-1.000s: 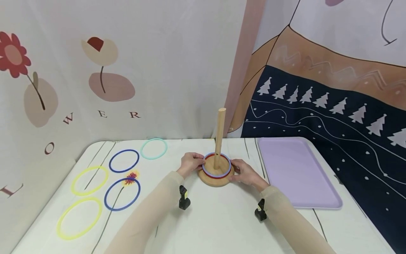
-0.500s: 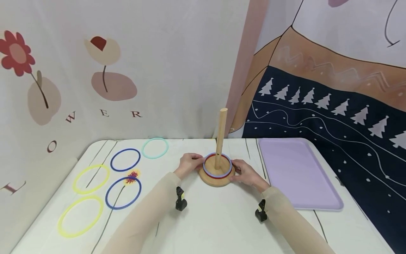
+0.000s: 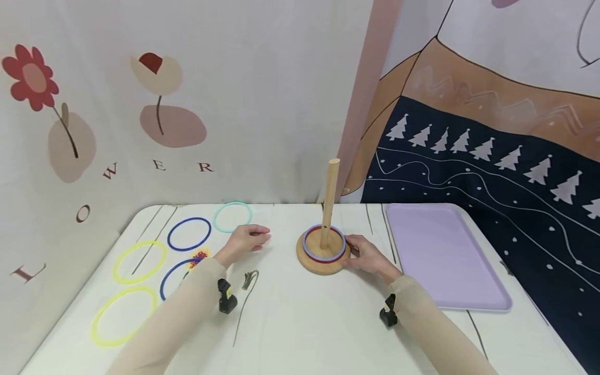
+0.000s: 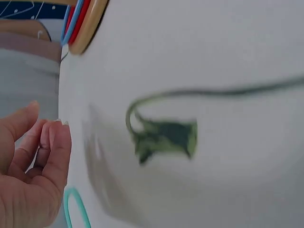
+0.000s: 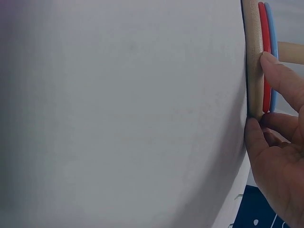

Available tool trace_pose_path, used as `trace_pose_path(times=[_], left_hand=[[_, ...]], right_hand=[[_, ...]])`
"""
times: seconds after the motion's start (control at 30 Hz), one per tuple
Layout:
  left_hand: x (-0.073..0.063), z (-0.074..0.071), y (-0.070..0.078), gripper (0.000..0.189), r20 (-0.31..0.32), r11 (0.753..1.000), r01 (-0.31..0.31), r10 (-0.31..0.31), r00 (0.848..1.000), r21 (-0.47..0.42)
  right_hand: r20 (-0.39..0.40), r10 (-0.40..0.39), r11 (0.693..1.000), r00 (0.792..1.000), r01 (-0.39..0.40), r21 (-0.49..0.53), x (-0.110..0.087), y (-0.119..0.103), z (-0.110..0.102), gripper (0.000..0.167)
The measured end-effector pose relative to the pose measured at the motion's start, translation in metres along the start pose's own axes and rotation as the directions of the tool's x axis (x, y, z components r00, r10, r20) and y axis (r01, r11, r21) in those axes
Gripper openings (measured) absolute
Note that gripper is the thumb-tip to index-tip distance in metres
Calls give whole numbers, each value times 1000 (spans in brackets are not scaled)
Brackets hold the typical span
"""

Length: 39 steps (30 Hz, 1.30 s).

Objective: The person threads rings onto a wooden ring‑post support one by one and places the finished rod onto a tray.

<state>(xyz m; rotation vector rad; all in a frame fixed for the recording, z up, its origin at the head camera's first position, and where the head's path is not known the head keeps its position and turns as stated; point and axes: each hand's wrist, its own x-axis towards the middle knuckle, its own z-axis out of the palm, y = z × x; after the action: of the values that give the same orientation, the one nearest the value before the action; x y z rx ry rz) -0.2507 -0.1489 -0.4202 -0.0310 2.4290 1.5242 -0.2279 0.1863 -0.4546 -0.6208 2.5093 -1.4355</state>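
A wooden stand holds an upright peg (image 3: 330,203) on a round base (image 3: 325,270). A red ring (image 5: 265,33) and a light blue ring (image 5: 272,33) lie stacked on the base, around the peg. My right hand (image 3: 367,255) grips the right edge of that base, its thumb close beside the red ring in the right wrist view. My left hand (image 3: 244,240) is held over the table left of the stand, fingers loosely bent and holding nothing. Just beyond it lies a turquoise ring (image 3: 232,202).
Left on the table are two dark blue rings, a far one (image 3: 189,219) and a near one (image 3: 162,284) partly behind my left sleeve, plus a far yellow ring (image 3: 114,264) and a near yellow ring (image 3: 92,320). A lilac tray (image 3: 445,255) lies right. Printed fabric walls stand behind.
My left hand has left the stand and moved left toward the turquoise ring. The right hand stays at the base. The rings on the stand have not moved.
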Motion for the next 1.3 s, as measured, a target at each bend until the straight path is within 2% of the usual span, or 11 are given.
trace_pose_path(times=[0.17,0.3,0.5,0.63,0.73,0.83,0.97,1.3], left_hand=[[-9,-28,-14,37,34,1000,-28,27,999,11],[-18,-51,-24,41,45,999,-23,21,999,34],[-34,-87,-41,45,34,993,-12,8,999,119],[-46,-109,-53,48,11,979,-32,30,999,202],[-54,-123,-62,49,-6,967,-47,50,999,251],[-60,-134,-71,50,-22,963,-39,46,999,265],[-63,-143,-81,51,-50,963,7,7,999,268],[-67,-153,-95,47,-84,954,85,-63,994,286]], right_hand=[[-2,3,1000,1000,-3,11,-1,0,1,67],[-4,24,1000,1000,-23,17,-1,1,2,67],[2,21,999,1000,-21,29,-1,-1,3,68],[3,1,1000,1000,-1,26,-1,-1,2,68],[-1,15,999,1000,-15,28,-1,-2,2,69],[-4,37,999,999,-37,29,0,-2,2,69],[-8,53,998,999,-53,39,-1,-3,1,70],[-12,73,997,997,-73,23,2,-1,1,70]])
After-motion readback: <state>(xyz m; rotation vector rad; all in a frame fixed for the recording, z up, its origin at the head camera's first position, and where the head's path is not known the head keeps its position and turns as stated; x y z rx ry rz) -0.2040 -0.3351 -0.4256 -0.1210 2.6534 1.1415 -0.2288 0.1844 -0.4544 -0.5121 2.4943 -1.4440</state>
